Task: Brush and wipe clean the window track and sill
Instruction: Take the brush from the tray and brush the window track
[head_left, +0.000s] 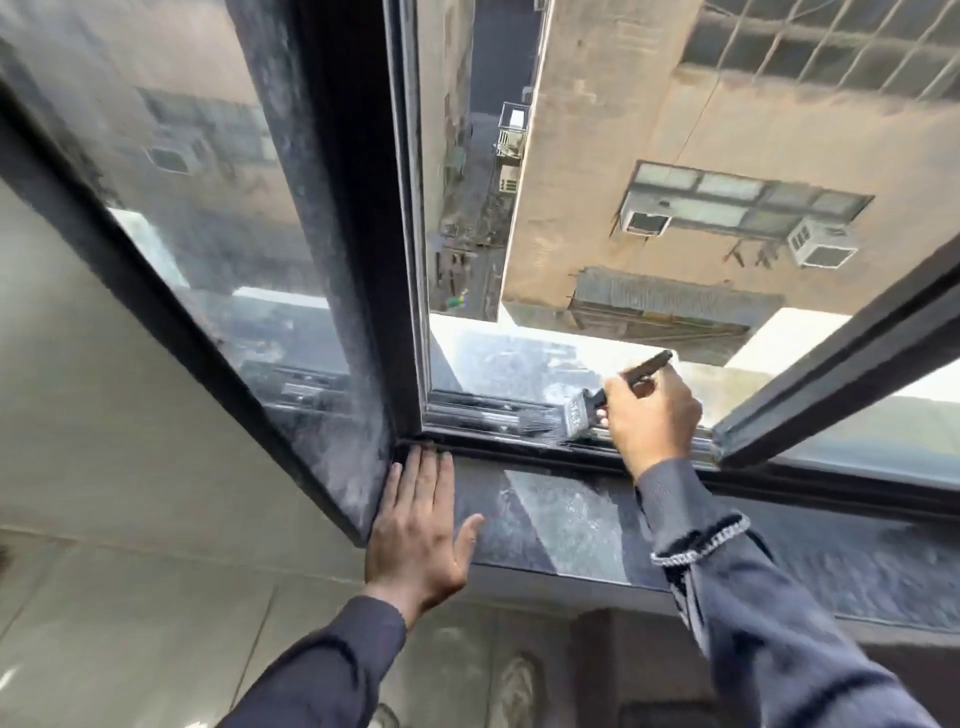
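Observation:
My right hand (649, 418) grips a black-handled paint brush (579, 410), whose bristles lie in the metal window track (467, 410) and point left. The handle sticks out up and to the right past my fingers. My left hand (418, 525) rests flat, fingers spread, on the dark dusty sill (561, 514) at its left end, beside the window frame's corner. The sill carries a grey film of dust with a paler patch in its middle.
A dusty dark vertical frame post (343, 234) stands left of the open gap. An opened sash (841, 364) angles in from the right, close to my right hand. Outside, a white ledge (509, 343) and a drop to buildings below.

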